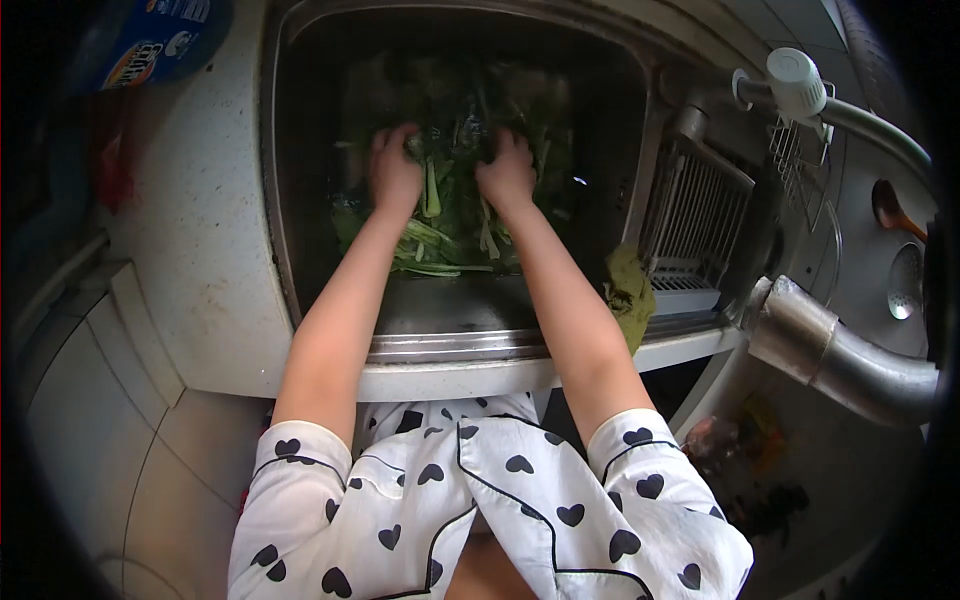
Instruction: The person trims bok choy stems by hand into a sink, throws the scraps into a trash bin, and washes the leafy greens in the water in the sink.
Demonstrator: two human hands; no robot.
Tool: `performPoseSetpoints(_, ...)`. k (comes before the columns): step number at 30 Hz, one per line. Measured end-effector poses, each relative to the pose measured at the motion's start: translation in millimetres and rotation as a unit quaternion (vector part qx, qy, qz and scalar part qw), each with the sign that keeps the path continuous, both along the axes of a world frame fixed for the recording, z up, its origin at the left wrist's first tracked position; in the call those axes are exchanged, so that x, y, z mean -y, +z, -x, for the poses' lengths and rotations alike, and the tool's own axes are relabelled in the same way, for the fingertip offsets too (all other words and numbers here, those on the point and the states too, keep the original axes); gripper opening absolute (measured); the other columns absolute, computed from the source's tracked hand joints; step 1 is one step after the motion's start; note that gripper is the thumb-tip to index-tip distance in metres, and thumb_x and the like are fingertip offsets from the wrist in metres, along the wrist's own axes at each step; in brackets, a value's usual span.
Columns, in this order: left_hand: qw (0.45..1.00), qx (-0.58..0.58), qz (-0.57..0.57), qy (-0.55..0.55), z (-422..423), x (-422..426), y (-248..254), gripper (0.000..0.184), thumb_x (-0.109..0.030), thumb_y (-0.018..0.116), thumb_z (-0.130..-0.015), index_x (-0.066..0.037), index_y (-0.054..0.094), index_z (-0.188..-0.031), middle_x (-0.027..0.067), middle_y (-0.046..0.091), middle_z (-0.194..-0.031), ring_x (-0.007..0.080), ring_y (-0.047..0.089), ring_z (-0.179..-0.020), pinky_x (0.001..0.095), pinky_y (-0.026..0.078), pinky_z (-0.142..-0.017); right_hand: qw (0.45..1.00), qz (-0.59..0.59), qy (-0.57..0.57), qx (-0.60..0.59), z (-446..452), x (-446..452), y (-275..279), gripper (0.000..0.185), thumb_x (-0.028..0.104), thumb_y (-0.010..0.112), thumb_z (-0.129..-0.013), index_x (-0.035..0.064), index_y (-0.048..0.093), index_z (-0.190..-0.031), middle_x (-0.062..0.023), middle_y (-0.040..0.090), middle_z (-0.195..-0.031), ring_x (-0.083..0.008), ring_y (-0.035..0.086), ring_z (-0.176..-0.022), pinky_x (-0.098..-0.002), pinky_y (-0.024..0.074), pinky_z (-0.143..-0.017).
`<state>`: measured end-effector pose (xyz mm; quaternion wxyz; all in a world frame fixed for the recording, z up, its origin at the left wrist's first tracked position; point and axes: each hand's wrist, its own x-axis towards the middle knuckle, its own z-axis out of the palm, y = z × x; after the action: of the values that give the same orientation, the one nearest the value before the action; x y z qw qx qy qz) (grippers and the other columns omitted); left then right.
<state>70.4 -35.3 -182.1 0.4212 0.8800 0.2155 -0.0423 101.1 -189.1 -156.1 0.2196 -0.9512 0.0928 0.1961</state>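
Both of my hands reach into a metal sink [455, 343] that holds dark water and leafy green vegetables [432, 190]. Pale green stems float near the front of the water, while the leaves farther back look dark and blurred. My left hand [396, 175] is curled around some of the greens at the left, with its fingertips partly under water. Opposite it, my right hand [507, 172] bends its fingers over more greens; its fingertips are partly hidden as well. A narrow gap with stems lies between the hands.
Right of the sink stand a dish rack [697, 215] and a yellow-green cloth [628, 298] draped on the edge. A faucet with a white head [796, 82] is at upper right, near a hanging ladle [887, 208] and skimmer [905, 282]. A blue-labelled bottle [150, 50] stands upper left.
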Motion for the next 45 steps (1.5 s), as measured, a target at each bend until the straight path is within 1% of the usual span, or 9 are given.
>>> performPoseSetpoints(8, 0.939, 0.019, -0.182, -0.292, 33.8, -0.2, 39.6, 0.045, 0.004, 0.055, -0.066, -0.020, 0.063, -0.104, 0.0099, 0.046, -0.122, 0.0304, 0.037, -0.120, 0.0439, 0.030, -0.098, 0.990, 0.079, -0.025, 0.117, 26.7, 12.2, 30.1, 0.046, 0.007, 0.057, -0.069, 0.0076, 0.053, -0.115, -0.0162, 0.046, -0.117, -0.0371, 0.040, -0.111, -0.0455, 0.0318, -0.096)
performPoseSetpoints(12, 0.927, 0.041, -0.256, -0.270, 35.7, 0.7, 23.6, 0.034, 0.000, 0.057, -0.068, -0.019, 0.064, -0.095, 0.0107, 0.047, -0.121, 0.0309, 0.037, -0.119, 0.0449, 0.031, -0.095, 0.992, -0.088, -0.045, 0.083, 5.3, 4.8, -6.8, 0.032, 0.019, 0.060, -0.075, 0.0030, 0.057, -0.103, -0.0183, 0.059, -0.101, -0.0356, 0.057, -0.093, -0.0445, 0.0461, -0.079)
performPoseSetpoints(15, 0.952, -0.007, -0.218, -0.214, 26.2, -8.5, 53.5, 0.030, -0.004, 0.058, -0.070, -0.018, 0.066, -0.094, 0.0113, 0.045, -0.125, 0.0306, 0.037, -0.120, 0.0449, 0.029, -0.098, 0.998, -0.008, -0.041, -0.054, -8.6, -6.8, -1.9, 0.030, 0.023, 0.060, -0.077, 0.0032, 0.059, -0.099, -0.0196, 0.062, -0.096, -0.0389, 0.058, -0.089, -0.0465, 0.0473, -0.077)
performPoseSetpoints(19, 0.989, 0.013, -0.111, -0.096, 27.0, -21.0, 95.0, 0.032, -0.008, 0.060, -0.073, -0.022, 0.067, -0.101, 0.0118, 0.043, -0.125, 0.0323, 0.035, -0.120, 0.0449, 0.027, -0.101, 0.934, -0.301, -0.166, -0.095, -4.2, 2.4, -17.3, 0.025, 0.023, 0.066, -0.073, 0.0043, 0.062, -0.089, -0.0083, 0.064, -0.085, -0.0246, 0.060, -0.079, -0.0357, 0.0447, -0.073)
performPoseSetpoints(23, 0.998, 0.005, -0.043, -0.036, 36.0, -33.5, 121.2, 0.028, -0.013, 0.064, -0.074, -0.019, 0.067, -0.101, 0.0116, 0.046, -0.114, 0.0309, 0.041, -0.109, 0.0381, 0.035, -0.094, 0.916, -0.319, -0.231, -0.071, 2.2, 28.3, 27.4, 0.027, 0.015, 0.061, -0.073, 0.0007, 0.059, -0.096, -0.0066, 0.061, -0.084, -0.0156, 0.055, -0.075, -0.0276, 0.0416, -0.070)
performPoseSetpoints(30, 0.999, 0.034, 0.024, 0.004, 42.1, -32.7, 113.8, 0.025, -0.022, 0.068, -0.078, -0.003, 0.065, -0.094, 0.0105, 0.054, -0.088, 0.0274, 0.051, -0.085, 0.0337, 0.041, -0.078, 0.996, 0.074, -0.035, 0.030, 23.9, 48.7, 45.8, 0.064, 0.015, 0.067, -0.071, 0.0007, 0.039, -0.127, -0.0205, 0.047, -0.121, -0.0385, 0.045, -0.112, -0.0446, 0.0418, -0.090)
performPoseSetpoints(34, 0.995, 0.048, 0.086, 0.031, 45.7, -34.2, 104.2, 0.022, -0.020, 0.063, -0.084, -0.001, 0.064, -0.095, 0.0089, 0.057, -0.085, 0.0236, 0.055, -0.075, 0.0289, 0.043, -0.073, 0.985, -0.119, -0.025, 0.126, 17.9, 27.4, 13.8, 0.028, 0.004, 0.055, -0.075, 0.0026, 0.057, -0.103, -0.0198, 0.055, -0.103, -0.0379, 0.051, -0.101, -0.0429, 0.0432, -0.084)
performPoseSetpoints(41, 0.904, -0.009, 0.405, 0.133, 48.4, -34.0, 114.9, 0.025, -0.020, 0.057, -0.090, -0.001, 0.057, -0.106, 0.0016, 0.060, -0.093, 0.0080, 0.054, -0.081, 0.0244, 0.042, -0.077, 0.986, 0.024, 0.127, -0.108, 35.6, 6.9, -8.2, 0.041, 0.022, 0.061, -0.073, 0.0094, 0.057, -0.112, -0.0143, 0.060, -0.111, -0.0328, 0.053, -0.107, -0.0449, 0.0398, -0.088)
performPoseSetpoints(45, 0.893, -0.015, 0.415, 0.173, 50.4, -34.7, 124.4, 0.019, -0.018, 0.056, -0.090, -0.005, 0.056, -0.103, 0.0004, 0.059, -0.094, 0.0061, 0.052, -0.087, 0.0225, 0.038, -0.079, 0.977, -0.172, 0.082, -0.093, 52.8, 24.9, -31.5, 0.044, 0.024, 0.062, -0.075, 0.0060, 0.058, -0.114, -0.0164, 0.062, -0.108, -0.0336, 0.058, -0.099, -0.0401, 0.0430, -0.086)
